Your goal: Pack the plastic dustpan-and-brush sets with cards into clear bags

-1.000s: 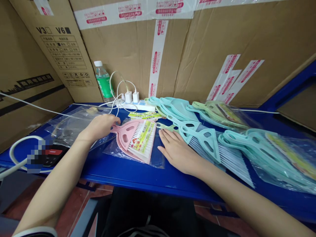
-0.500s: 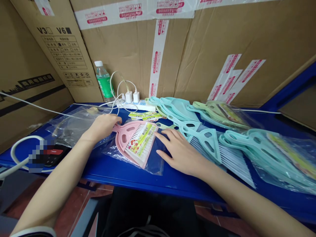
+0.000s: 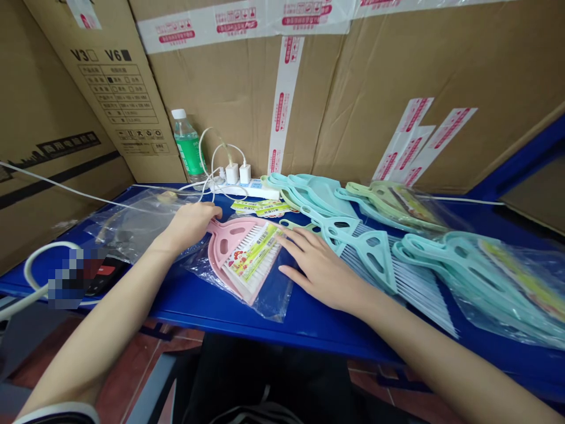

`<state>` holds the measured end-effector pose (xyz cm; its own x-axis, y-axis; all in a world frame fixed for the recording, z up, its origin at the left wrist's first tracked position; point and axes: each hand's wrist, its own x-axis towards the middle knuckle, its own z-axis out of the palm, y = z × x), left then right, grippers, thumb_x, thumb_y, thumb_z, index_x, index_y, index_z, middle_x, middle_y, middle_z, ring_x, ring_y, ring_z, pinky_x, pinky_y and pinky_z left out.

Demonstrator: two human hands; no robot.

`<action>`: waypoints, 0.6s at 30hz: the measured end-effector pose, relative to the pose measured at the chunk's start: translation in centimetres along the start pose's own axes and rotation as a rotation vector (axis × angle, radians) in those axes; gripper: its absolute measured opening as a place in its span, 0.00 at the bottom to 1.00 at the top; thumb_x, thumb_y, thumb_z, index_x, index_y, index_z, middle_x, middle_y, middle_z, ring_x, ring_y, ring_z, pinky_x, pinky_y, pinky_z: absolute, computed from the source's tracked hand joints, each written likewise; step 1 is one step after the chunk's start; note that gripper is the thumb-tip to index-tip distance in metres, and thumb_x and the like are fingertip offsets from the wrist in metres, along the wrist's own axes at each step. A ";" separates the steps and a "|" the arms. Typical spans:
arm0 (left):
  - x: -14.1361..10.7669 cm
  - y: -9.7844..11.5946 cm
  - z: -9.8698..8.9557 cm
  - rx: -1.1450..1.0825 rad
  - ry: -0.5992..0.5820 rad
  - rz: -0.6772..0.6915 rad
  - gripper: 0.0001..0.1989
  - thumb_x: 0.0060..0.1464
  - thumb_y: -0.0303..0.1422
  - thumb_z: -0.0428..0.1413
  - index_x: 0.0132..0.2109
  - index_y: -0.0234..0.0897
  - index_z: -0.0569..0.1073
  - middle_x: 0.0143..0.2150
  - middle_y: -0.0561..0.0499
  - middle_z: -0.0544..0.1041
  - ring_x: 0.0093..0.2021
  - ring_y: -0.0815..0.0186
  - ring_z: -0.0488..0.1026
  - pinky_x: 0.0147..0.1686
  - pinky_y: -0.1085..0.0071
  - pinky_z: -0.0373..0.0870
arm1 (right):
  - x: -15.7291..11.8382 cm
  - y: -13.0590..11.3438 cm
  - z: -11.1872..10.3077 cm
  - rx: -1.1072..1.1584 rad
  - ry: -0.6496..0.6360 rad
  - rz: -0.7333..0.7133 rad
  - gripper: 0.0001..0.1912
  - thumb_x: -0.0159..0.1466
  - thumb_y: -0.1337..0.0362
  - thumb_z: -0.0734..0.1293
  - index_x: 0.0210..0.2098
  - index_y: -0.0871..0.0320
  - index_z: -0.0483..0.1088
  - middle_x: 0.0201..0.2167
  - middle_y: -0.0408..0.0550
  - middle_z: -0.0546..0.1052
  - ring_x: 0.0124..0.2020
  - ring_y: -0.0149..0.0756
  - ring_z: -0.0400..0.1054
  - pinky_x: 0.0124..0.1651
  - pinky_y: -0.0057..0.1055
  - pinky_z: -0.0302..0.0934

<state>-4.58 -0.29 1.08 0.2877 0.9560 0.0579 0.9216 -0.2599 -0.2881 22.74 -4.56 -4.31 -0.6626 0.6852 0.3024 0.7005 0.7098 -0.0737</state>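
Observation:
A pink dustpan (image 3: 219, 250) with a white-bristled brush (image 3: 260, 274) lies on the blue table, a clear plastic bag (image 3: 276, 300) around it. Across the bristles runs a yellow-green label card (image 3: 253, 253). My left hand (image 3: 192, 227) is closed round the handle end of the pink set, its fingertips partly hidden. My right hand (image 3: 320, 265) has its fingers spread, and their tips touch the upper right edge of the bag and card. Just right of it lie light blue dustpans and brushes (image 3: 373, 256).
Bagged blue sets (image 3: 477, 277) lie at the right, a bagged green one (image 3: 397, 203) behind. Loose label cards (image 3: 265, 207), a power strip (image 3: 260, 188) with cables and a bottle (image 3: 189, 147) stand near the cardboard (image 3: 229, 88). Clear bags (image 3: 132, 227) and a black device (image 3: 106, 275) are left.
The pink set has turned slightly, its brush end shifting a little left and toward me. My right fingers now lie over the card's upper corner.

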 end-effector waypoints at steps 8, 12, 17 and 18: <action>-0.5 1.2 -1.2 -0.022 0.050 -0.063 0.18 0.58 0.24 0.45 0.47 0.38 0.76 0.49 0.45 0.79 0.49 0.55 0.77 0.39 0.67 0.72 | 0.1 0.3 0.1 0.040 -0.005 0.026 0.27 0.69 0.57 0.57 0.66 0.54 0.58 0.63 0.55 0.67 0.64 0.51 0.57 0.62 0.56 0.58; -0.6 1.4 -1.6 0.043 -0.035 -0.164 0.17 0.60 0.29 0.44 0.46 0.37 0.77 0.44 0.42 0.81 0.43 0.52 0.79 0.36 0.64 0.72 | 0.1 0.3 0.0 0.048 -0.004 0.035 0.27 0.70 0.57 0.56 0.67 0.52 0.56 0.65 0.55 0.65 0.65 0.52 0.56 0.62 0.56 0.57; -0.6 1.4 -1.6 0.090 -0.073 -0.221 0.19 0.62 0.33 0.43 0.47 0.36 0.77 0.40 0.40 0.82 0.41 0.50 0.80 0.37 0.62 0.72 | 0.2 0.3 0.0 0.041 -0.044 0.050 0.28 0.70 0.56 0.55 0.66 0.60 0.57 0.65 0.58 0.65 0.66 0.52 0.55 0.63 0.55 0.56; -0.6 1.4 -1.6 0.090 -0.076 -0.222 0.19 0.63 0.34 0.43 0.47 0.36 0.77 0.40 0.40 0.82 0.41 0.50 0.80 0.37 0.62 0.72 | 0.3 0.2 0.0 0.042 -0.051 0.051 0.28 0.70 0.55 0.55 0.66 0.61 0.57 0.65 0.58 0.65 0.66 0.52 0.55 0.63 0.55 0.56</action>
<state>-3.06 -1.45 2.19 0.0571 0.9966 0.0588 0.9321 -0.0321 -0.3607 22.74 -4.20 -4.28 -0.6398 0.7272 0.2486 0.7225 0.6794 -0.1281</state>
